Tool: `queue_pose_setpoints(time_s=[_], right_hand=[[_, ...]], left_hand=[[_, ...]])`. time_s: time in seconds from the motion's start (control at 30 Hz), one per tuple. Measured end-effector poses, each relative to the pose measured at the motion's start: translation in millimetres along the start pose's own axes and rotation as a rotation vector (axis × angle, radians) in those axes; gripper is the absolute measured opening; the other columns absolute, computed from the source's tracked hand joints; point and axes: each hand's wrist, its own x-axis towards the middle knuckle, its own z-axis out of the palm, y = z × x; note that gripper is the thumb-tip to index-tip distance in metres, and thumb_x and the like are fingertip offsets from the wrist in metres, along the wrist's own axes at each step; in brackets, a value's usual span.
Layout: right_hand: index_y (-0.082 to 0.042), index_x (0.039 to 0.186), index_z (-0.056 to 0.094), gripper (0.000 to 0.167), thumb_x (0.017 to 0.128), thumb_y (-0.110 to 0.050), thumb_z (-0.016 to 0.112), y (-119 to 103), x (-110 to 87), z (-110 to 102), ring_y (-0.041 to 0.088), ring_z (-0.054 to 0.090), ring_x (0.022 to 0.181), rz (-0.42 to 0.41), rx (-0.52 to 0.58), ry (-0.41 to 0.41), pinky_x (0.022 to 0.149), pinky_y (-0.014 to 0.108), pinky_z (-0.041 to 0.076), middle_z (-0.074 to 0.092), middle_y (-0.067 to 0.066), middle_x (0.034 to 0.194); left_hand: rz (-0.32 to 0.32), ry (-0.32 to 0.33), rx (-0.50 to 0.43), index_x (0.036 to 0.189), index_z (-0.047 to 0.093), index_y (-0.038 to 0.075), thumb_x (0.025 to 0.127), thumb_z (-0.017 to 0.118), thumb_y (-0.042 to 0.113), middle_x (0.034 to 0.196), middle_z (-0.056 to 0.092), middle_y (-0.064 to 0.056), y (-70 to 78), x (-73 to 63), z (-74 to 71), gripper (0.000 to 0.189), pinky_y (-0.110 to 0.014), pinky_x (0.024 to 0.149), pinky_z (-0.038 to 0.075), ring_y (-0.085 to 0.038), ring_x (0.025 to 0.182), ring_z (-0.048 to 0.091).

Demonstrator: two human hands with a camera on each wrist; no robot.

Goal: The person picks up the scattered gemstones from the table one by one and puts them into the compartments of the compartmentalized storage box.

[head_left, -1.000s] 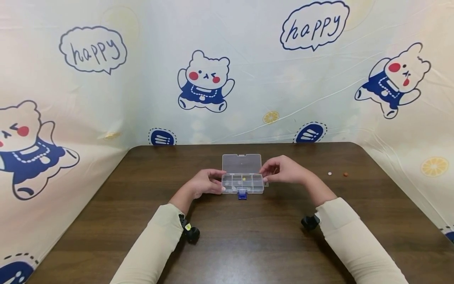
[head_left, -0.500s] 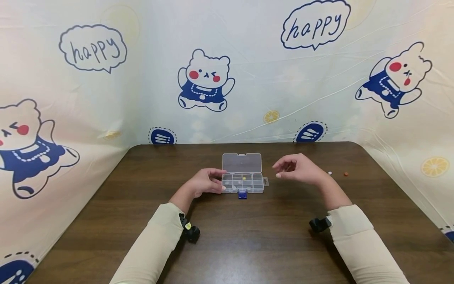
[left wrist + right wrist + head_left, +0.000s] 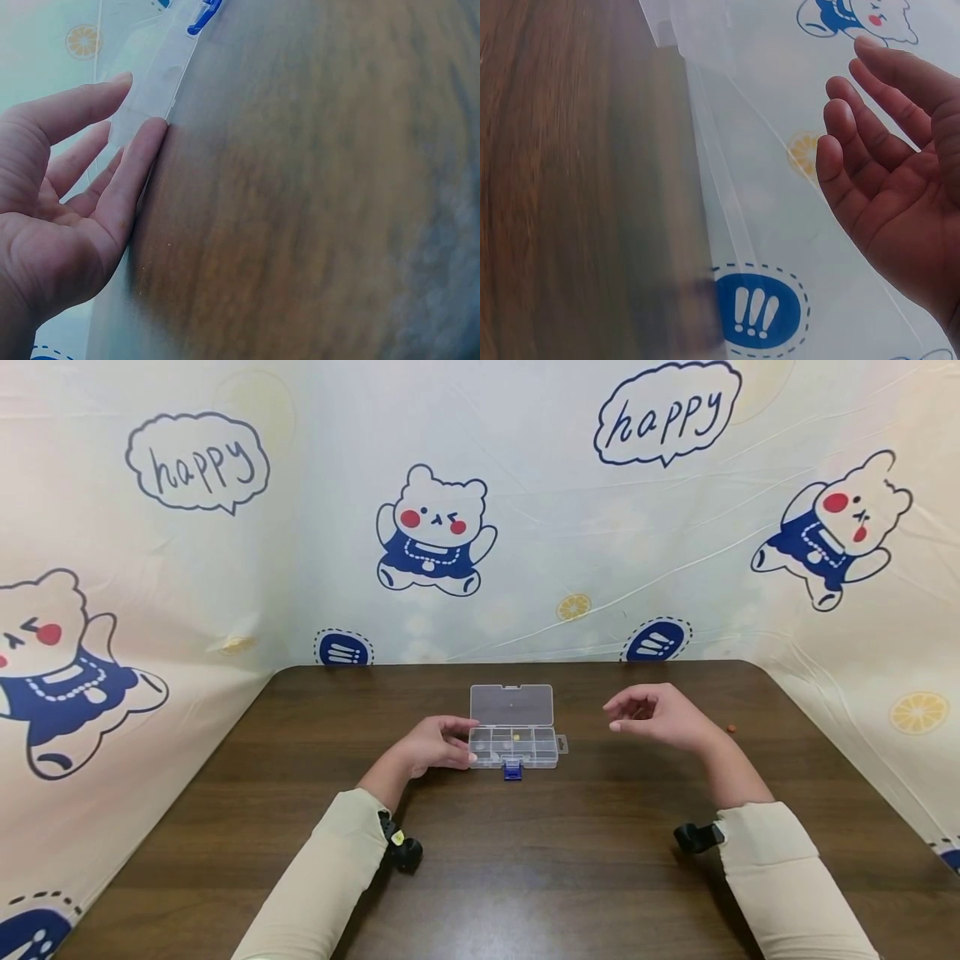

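A clear plastic compartment box (image 3: 535, 747) lies on the table with its lid (image 3: 512, 705) raised at the back and a blue latch (image 3: 512, 770) at its front. A small yellow piece (image 3: 516, 737) sits in a back compartment; faint pale pieces show in compartments to its left. My left hand (image 3: 433, 744) holds the box's left end, thumb at the front corner and a finger at the back corner. Right of the box, my right hand (image 3: 660, 714) hovers over the table. Its fingers curl loosely, with nothing between them in the right wrist view.
A small orange-brown piece (image 3: 731, 728) lies on the brown table (image 3: 525, 868), beyond the right wrist. A clear hanging tab (image 3: 562, 744) juts from the box's right end. Behind the table hangs a printed cloth (image 3: 525, 527). Each wrist carries a black camera.
My right hand has let go of the box's right end and moved right, away from it. A small white piece on the table is now hidden behind that arm. My left hand has stayed put.
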Motion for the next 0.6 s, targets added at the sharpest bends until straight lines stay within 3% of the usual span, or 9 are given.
queue_pose_setpoints(time_s=[0.6], right_hand=[[-0.01, 0.107, 0.071, 0.026, 0.086, -0.024, 0.077, 18, -21.1, -22, 0.024, 0.058, 0.085, 0.084, -0.043, 0.059, 0.067, 0.027, 0.053, 0.068, 0.005, 0.095]], left_hand=[[0.004, 0.001, -0.01, 0.137, 0.055, 0.005, 0.077, 0.076, -0.01, 0.118, 0.057, -0.021, 0.5, 0.3, 0.3, 0.065, -0.038, 0.078, 0.059, -0.024, 0.087, 0.064]])
